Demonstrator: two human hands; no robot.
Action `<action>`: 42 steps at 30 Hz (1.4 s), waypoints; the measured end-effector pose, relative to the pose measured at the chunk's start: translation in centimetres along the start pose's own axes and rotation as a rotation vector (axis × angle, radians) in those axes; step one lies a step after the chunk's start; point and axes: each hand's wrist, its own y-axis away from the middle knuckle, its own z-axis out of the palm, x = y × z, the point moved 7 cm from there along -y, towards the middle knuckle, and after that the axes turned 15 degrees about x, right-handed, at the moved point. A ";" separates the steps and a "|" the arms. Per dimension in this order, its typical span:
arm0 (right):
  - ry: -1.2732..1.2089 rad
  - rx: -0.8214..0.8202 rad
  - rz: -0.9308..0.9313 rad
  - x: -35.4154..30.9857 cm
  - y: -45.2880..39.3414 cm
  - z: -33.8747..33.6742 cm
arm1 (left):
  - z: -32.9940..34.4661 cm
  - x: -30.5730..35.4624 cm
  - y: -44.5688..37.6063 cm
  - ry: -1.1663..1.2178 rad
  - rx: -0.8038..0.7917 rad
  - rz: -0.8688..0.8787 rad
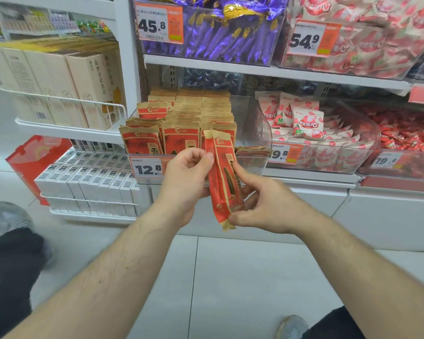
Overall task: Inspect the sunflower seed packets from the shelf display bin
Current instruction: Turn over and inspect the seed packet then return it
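Two red and tan sunflower seed packets point(222, 179) stand upright between my hands, in front of the shelf. My left hand point(185, 181) grips them from the left, thumb near their top edge. From the right, my right hand point(262, 204) holds them, thumb at the bottom corner and fingers curled behind. Behind them the clear display bin point(251, 133) holds several rows of the same packets point(191, 118) standing on edge, with a 12.8 price tag point(148, 168) on its front.
A bin of pink strawberry sweets point(311, 133) sits to the right, red wrapped candies point(406, 135) further right. Purple packets point(211, 28) fill the shelf above. Boxed goods in white wire racks point(66, 104) hang on the left. My shoes and the tiled floor are below.
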 end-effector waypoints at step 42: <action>-0.524 0.521 0.123 -1.3 3.5 1.0 | -3.6 -3.8 1.3 -0.062 -0.033 0.336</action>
